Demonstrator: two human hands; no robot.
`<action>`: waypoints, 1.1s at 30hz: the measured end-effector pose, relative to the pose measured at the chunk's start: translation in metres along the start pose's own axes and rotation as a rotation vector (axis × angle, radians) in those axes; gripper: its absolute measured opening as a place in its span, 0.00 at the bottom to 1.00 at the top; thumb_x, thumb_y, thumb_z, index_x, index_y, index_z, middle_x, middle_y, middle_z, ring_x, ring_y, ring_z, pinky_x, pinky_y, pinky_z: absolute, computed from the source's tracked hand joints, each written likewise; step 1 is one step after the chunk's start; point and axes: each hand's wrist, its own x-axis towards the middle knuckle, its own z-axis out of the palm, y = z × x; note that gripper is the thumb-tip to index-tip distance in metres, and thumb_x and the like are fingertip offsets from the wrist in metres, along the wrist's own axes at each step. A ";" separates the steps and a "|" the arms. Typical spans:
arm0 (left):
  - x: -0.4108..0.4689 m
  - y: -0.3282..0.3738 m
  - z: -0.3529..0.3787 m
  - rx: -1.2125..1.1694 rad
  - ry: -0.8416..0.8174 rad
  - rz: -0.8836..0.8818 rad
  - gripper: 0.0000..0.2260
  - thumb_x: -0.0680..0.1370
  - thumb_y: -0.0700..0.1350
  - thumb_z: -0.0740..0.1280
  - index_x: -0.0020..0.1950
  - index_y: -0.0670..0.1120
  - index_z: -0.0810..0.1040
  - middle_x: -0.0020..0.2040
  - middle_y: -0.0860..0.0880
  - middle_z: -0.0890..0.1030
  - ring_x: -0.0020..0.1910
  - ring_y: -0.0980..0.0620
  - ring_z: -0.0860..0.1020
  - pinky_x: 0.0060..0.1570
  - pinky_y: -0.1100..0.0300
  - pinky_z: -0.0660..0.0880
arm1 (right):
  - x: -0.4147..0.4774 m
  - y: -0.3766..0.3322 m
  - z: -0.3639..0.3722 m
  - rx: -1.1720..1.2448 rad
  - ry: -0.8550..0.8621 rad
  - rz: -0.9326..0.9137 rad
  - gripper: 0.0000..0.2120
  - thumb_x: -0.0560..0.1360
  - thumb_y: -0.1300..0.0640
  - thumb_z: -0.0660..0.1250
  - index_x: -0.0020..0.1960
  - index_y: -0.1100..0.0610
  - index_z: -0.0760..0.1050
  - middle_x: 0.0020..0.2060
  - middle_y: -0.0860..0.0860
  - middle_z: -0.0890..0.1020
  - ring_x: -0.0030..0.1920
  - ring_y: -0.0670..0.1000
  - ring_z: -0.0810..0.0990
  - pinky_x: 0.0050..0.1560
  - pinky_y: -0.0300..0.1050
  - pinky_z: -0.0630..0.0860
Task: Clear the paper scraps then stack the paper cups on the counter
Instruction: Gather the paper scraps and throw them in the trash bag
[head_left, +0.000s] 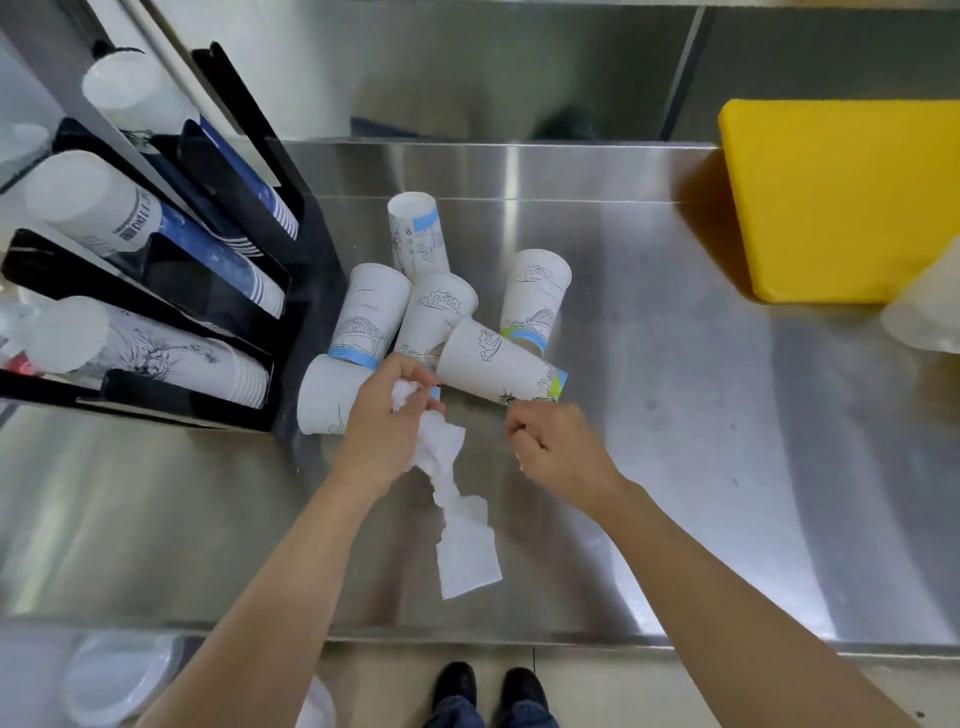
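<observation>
Head view: left hand clamped on a paper strip over the counter, right hand fisted, perhaps on a scrap; binning comes next, cups unstacked.

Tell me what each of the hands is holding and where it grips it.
The left hand pinches the paper scrap by its bunched top end; the rest trails toward the counter edge. The right hand is closed, contents unclear.
</observation>
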 end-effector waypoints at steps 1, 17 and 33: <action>-0.002 -0.002 -0.004 0.030 0.051 -0.006 0.14 0.76 0.34 0.61 0.37 0.52 0.72 0.42 0.55 0.77 0.35 0.65 0.75 0.40 0.68 0.71 | -0.002 -0.002 0.006 -0.028 -0.090 0.020 0.10 0.69 0.54 0.58 0.40 0.60 0.73 0.31 0.51 0.75 0.35 0.57 0.74 0.36 0.46 0.70; -0.049 -0.032 -0.021 0.170 0.089 -0.171 0.07 0.76 0.44 0.65 0.38 0.51 0.73 0.37 0.47 0.76 0.34 0.51 0.73 0.32 0.65 0.71 | -0.013 0.011 0.048 -0.516 -0.692 0.047 0.22 0.70 0.47 0.67 0.60 0.50 0.66 0.56 0.55 0.73 0.55 0.59 0.76 0.50 0.51 0.74; -0.112 -0.050 -0.061 -0.036 0.335 -0.302 0.15 0.72 0.32 0.58 0.41 0.53 0.69 0.52 0.44 0.70 0.46 0.49 0.72 0.37 0.60 0.70 | -0.034 -0.054 0.074 0.313 -0.435 0.075 0.10 0.70 0.74 0.58 0.43 0.68 0.78 0.26 0.39 0.77 0.21 0.40 0.72 0.20 0.34 0.67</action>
